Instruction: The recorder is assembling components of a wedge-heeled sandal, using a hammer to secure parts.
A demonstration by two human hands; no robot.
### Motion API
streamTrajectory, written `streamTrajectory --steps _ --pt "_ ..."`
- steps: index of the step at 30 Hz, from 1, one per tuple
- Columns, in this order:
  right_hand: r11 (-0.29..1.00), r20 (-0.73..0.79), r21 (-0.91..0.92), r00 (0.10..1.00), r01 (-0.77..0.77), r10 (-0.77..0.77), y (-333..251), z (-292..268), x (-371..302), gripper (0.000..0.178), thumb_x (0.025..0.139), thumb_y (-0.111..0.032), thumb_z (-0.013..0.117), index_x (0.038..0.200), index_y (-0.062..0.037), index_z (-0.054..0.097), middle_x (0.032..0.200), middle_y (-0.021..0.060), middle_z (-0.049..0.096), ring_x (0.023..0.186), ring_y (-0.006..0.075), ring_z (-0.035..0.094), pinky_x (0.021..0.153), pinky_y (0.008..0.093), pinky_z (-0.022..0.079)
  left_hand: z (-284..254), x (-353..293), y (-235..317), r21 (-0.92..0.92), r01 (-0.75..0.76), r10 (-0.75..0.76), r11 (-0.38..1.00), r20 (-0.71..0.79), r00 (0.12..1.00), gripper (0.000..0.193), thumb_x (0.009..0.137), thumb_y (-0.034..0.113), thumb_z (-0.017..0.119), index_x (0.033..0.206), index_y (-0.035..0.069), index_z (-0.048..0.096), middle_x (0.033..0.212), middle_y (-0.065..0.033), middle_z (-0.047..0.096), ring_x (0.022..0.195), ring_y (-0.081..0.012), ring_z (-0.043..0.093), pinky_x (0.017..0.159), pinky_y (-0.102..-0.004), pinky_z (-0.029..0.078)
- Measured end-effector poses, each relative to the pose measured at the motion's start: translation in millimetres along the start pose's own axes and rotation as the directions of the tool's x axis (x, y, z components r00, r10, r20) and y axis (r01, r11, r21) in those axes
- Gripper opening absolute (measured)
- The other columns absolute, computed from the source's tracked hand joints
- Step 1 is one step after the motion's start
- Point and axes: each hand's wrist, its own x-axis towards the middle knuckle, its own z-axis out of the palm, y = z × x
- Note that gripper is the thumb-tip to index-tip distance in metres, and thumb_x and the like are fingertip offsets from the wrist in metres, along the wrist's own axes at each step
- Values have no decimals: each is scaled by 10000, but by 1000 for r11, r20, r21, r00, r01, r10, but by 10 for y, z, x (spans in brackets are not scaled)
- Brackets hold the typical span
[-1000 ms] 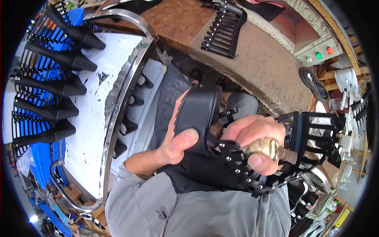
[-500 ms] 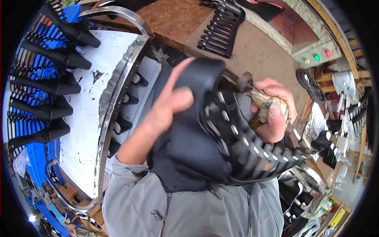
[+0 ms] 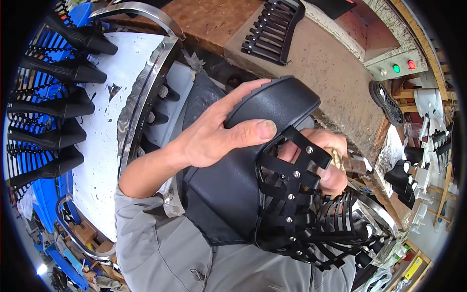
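A black strappy boot [image 3: 219, 194] with a thick, ridged sole [image 3: 277, 102] is held in front of my body. My left hand [image 3: 209, 129] is closed around the sole, thumb lying across its side and fingers on the far edge. Riveted straps [image 3: 290, 196] form an open cage hanging down to the right. My right hand [image 3: 331, 146], partly behind the straps, is closed on a tan-wrapped tool [image 3: 338, 158] with a blurred metal end. Fingers of that hand show between the straps; the tool's kind is unclear.
To the left, a white-topped rack [image 3: 131, 73] with a metal rail carries several black strappy boots [image 3: 53, 104]. A cut strap piece [image 3: 272, 34] lies on the brown bench [image 3: 311, 58]. A black sole [image 3: 386, 102] rests by a control box [image 3: 396, 65] with green and red buttons.
The boot has turned, bringing its ridged sole up and right and the riveted cage toward the camera. My left hand moved right with it; my right hand shifted lower, behind the straps.
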Motion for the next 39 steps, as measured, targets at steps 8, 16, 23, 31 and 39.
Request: streamTrajectory --steps 8,16,23,31,39 --pt "996 1 -21 996 -87 87 -66 17 48 336 720 -201 624 927 63 621 931 177 661 819 249 637 735 348 507 26 -11 -100 17 13 -12 1000 -62 998 755 858 400 684 1388 -25 355 1241 -118 535 1162 -191 489 1017 -331 366" --pt "965 -3 160 978 -207 210 152 13 -106 279 638 -165 622 815 51 638 794 157 659 750 241 642 727 320 513 -6 -125 -230 -84 84 -100 993 -211 972 706 855 403 670 1349 -25 402 1211 -108 547 1126 -180 500 999 -319 374" --pt "981 107 157 989 -116 99 441 7 -358 254 712 -175 636 835 48 633 787 193 637 779 317 669 689 355 529 -166 -279 -490 -59 103 -117 993 -326 938 651 893 401 600 1338 -36 417 1209 -98 572 1106 -167 535 1019 -301 360" --pt "988 349 23 924 156 -154 501 -160 -507 468 727 -236 783 1027 70 595 1018 277 647 867 369 670 760 447 539 -53 -329 -428 -137 24 -75 990 -378 923 569 929 452 516 1258 -11 531 1141 -91 625 1000 -140 600 900 -268 456" --pt "978 489 -21 855 209 -172 246 -87 -517 288 785 -217 752 975 -24 654 1124 266 603 1014 352 644 817 471 544 11 -425 -497 -208 1 -80 978 -370 925 620 932 385 541 1362 -33 386 1231 -109 557 1092 -170 532 989 -305 380"
